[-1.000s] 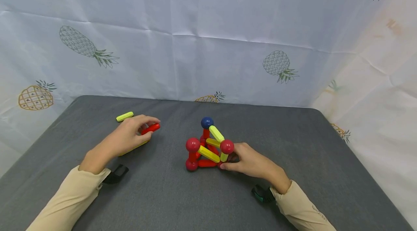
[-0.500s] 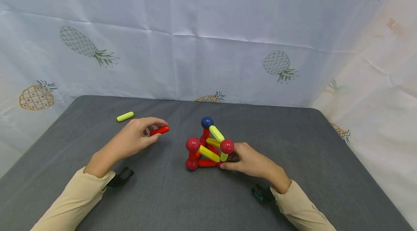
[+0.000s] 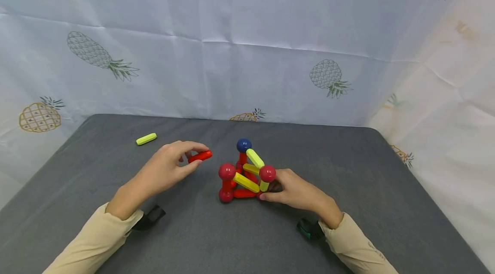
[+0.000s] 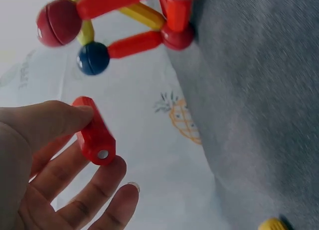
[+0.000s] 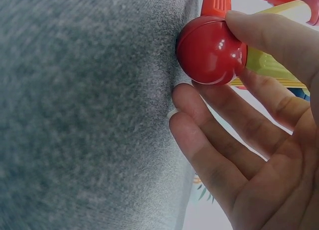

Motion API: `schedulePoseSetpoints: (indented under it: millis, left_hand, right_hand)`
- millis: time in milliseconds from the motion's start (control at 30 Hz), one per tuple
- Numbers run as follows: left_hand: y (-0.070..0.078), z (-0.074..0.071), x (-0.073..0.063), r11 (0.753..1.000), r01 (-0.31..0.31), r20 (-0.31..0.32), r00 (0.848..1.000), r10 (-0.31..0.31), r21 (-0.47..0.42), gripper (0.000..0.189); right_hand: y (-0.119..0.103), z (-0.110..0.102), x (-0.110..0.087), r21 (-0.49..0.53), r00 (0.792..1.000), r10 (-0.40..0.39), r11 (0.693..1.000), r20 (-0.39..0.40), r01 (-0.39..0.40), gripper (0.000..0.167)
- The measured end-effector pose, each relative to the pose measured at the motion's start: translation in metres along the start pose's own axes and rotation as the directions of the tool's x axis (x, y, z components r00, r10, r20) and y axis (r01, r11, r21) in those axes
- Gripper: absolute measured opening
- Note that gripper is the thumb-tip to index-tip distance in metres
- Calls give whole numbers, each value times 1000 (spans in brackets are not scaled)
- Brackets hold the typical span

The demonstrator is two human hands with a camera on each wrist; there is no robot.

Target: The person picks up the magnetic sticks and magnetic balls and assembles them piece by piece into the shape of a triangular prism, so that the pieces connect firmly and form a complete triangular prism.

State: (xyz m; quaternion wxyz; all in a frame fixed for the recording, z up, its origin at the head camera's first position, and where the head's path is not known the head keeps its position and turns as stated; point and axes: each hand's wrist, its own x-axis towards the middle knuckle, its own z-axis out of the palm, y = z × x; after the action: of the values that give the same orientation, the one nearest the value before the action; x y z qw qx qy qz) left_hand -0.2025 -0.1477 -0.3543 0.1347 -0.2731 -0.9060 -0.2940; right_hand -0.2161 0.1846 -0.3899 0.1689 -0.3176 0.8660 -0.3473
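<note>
My left hand holds a red magnetic rod between thumb and fingers, raised left of a built frame of rods and balls. A silvery magnet shows at one end of this red rod in the left wrist view. The frame has a blue ball on top at the back and red balls at its front upper corners, joined by red and yellow rods. My right hand pinches the frame's lower right red ball with thumb and fingers; the ball sits at the grey cloth.
A light yellow rod lies at the back left of the grey table. Something yellow shows at the bottom of the left wrist view. A pale pineapple-print curtain hangs behind the table.
My left hand has moved right with the red rod, nearer to the frame. A yellow rod seen under that hand earlier no longer shows in the head view. My right hand stays on the ball.
</note>
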Motion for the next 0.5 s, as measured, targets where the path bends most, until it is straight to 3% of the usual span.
schedulePoseSetpoints:
  millis: [500]
  left_hand:
    - [28,11,18,993,-98,-32,995,97,-59,35]
  right_hand:
    - [1,-1,1,2,1000,15,1000,-3,-15,35]
